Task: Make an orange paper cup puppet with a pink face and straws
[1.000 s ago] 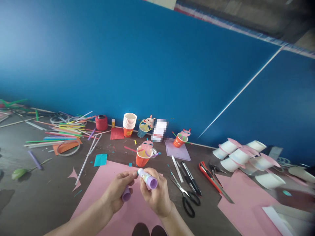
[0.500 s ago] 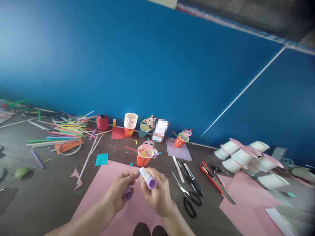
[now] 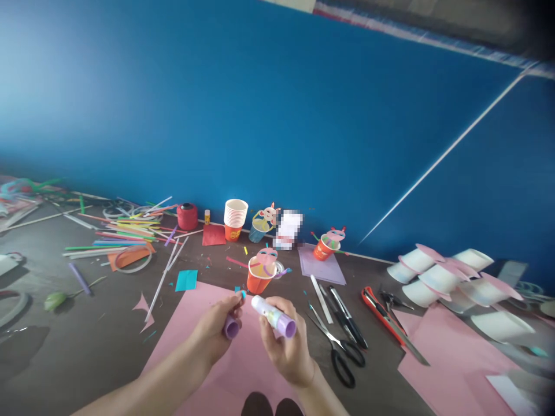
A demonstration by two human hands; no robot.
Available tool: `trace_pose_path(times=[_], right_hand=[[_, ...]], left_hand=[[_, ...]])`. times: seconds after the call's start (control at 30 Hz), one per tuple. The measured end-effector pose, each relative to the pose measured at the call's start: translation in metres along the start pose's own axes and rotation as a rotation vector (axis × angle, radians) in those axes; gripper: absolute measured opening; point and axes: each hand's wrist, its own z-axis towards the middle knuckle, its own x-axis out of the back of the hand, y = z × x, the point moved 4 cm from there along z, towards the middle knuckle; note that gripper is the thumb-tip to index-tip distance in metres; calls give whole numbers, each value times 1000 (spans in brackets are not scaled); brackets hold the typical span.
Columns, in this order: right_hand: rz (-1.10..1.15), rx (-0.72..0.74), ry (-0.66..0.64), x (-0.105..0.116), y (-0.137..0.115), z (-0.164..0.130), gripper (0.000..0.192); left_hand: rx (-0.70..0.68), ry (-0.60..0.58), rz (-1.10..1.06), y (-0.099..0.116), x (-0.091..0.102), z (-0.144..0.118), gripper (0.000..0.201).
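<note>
My right hand [image 3: 289,344] is closed round a white and purple glue stick [image 3: 274,316], its white tip pointing up and left. In my left hand [image 3: 217,323] a purple glue stick cap [image 3: 231,327] is held by the lower fingers. Thumb and forefinger of that hand pinch a small blue paper piece [image 3: 243,294]. A short gap lies between this piece and the glue tip. Both hands are above a pink paper sheet [image 3: 195,346]. Just beyond them stands an orange paper cup [image 3: 259,280] with a pink paper figure and paper arms.
Scissors [image 3: 340,345], pens [image 3: 347,315] and a red box cutter [image 3: 385,318] lie on the right, near white cups [image 3: 442,277] and pink paper [image 3: 446,346]. Coloured straws [image 3: 125,237] lie left. A cup stack [image 3: 235,216] and a decorated cup [image 3: 326,247] stand by the blue wall.
The glue stick in my right hand has moved right, away from the blue paper piece in my left hand. The whole view has shifted slightly.
</note>
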Motion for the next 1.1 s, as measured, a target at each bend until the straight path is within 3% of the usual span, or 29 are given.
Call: trace_pose_path(times=[0.1, 0.23, 0.37, 0.57, 0.77, 0.97, 1.1], right_hand=[[87, 41, 23, -1, -8, -5, 25], [101, 145, -74, -10, -18, -8, 25], [69, 198, -110, -14, -18, -7, 31], [-32, 270, -291, -23, -17, -11, 32], [17, 221, -336, -25, -19, -9, 27], [4, 218, -475, -27, -21, -9, 30], [40, 210, -448, -28, -22, -11, 32]], left_hand=[[-23, 15, -47, 4, -2, 3, 8], [-48, -50, -29, 10, -8, 1, 14], [-61, -7, -71, 12, -9, 0, 11], [-169, 7, 43, 14, -6, 1, 18], [-236, 57, 148, 20, -6, -6, 26], [-228, 112, 191, 21, -5, -7, 30], [-225, 77, 227, 21, -5, -5, 29]])
